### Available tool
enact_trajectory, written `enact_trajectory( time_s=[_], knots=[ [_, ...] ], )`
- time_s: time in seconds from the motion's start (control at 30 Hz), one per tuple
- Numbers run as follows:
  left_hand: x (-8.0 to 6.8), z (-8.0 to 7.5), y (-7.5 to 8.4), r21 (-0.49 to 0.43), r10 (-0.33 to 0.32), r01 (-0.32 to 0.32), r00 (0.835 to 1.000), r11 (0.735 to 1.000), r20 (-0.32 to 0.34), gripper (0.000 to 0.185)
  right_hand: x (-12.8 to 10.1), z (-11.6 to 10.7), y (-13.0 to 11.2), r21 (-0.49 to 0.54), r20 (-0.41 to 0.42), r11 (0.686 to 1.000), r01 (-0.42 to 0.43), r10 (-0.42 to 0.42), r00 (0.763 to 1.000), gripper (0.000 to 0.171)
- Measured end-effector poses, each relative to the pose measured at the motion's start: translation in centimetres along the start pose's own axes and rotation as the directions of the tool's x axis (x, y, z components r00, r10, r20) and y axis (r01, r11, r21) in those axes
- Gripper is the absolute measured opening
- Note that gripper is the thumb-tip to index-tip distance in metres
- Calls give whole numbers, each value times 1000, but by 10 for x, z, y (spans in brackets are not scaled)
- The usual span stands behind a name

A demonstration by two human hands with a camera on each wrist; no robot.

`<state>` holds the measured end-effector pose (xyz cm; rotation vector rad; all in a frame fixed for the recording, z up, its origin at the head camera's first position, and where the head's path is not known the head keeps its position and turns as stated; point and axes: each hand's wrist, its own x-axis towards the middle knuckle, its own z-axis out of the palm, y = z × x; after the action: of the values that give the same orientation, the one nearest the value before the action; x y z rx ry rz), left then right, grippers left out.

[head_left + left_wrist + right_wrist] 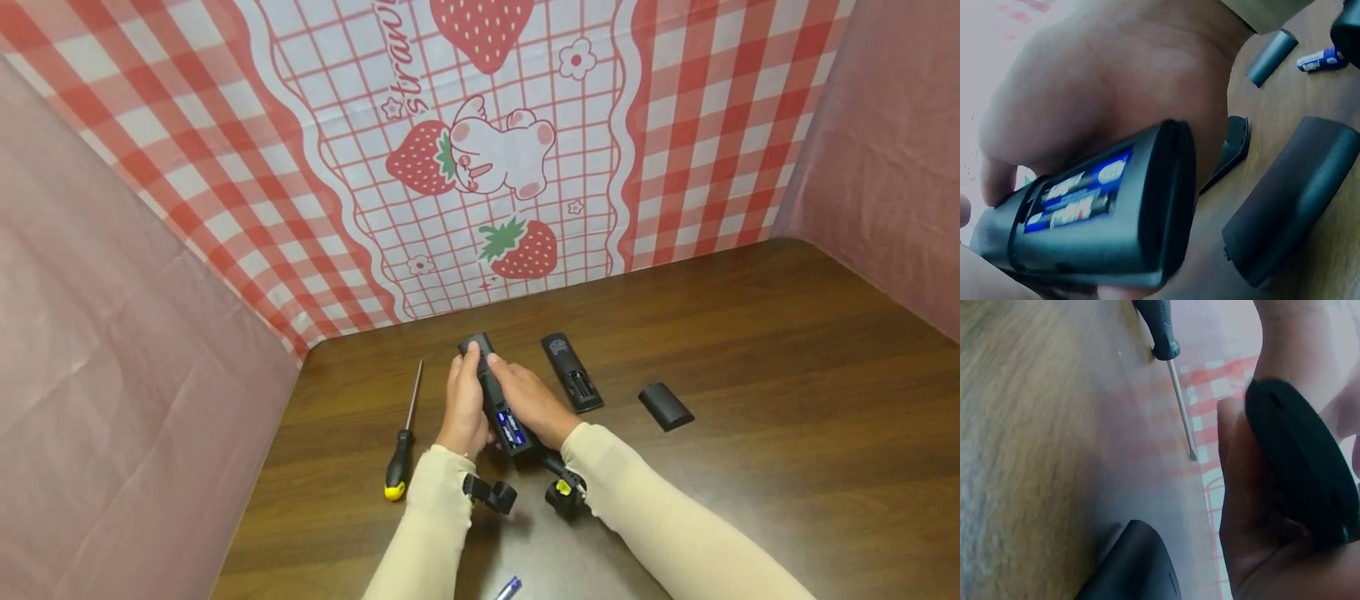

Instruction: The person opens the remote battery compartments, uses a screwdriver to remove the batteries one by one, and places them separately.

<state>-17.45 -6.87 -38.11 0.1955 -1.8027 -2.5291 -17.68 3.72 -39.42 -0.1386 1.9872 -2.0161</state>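
Both hands hold a black remote control [492,396] between them, its back turned up. My left hand [463,404] grips it from the left, its thumb on the far part of the back. From the other side my right hand [531,402] grips it, thumb laid along the back. Two blue batteries [1079,194] lie side by side in the uncovered battery compartment. A dark curved battery cover [1291,200] rests on the table close by in the left wrist view. Just right of the hands lies a second remote [572,372], its battery compartment uncovered and without batteries.
Left of the hands lies a screwdriver [402,442] with a black and yellow handle. Another battery cover [666,406] sits at the right. A loose blue battery [1321,59] shows beyond it, and a blue-ended cylinder [510,587] at the bottom. Checked cloth [480,167] hangs behind the table.
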Motion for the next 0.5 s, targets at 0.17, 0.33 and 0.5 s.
enact_trajectory(
  time_s=[0.17, 0.33, 0.5],
  knots=[
    [1, -1, 2, 103, -6, 4, 1000, 995, 11, 41, -2, 0, -2, -2, 5, 1000, 0, 0, 1000, 64],
    [0, -4, 2, 170, 52, -47, 998, 984, -28, 37, -4, 0, -3, -31, 40, 999, 9, -8, 999, 68],
    [0, -6, 2, 207, 78, -63, 995, 976, -64, 33, -5, 1, -5, -39, 62, 999, 17, -14, 998, 71]
  ],
)
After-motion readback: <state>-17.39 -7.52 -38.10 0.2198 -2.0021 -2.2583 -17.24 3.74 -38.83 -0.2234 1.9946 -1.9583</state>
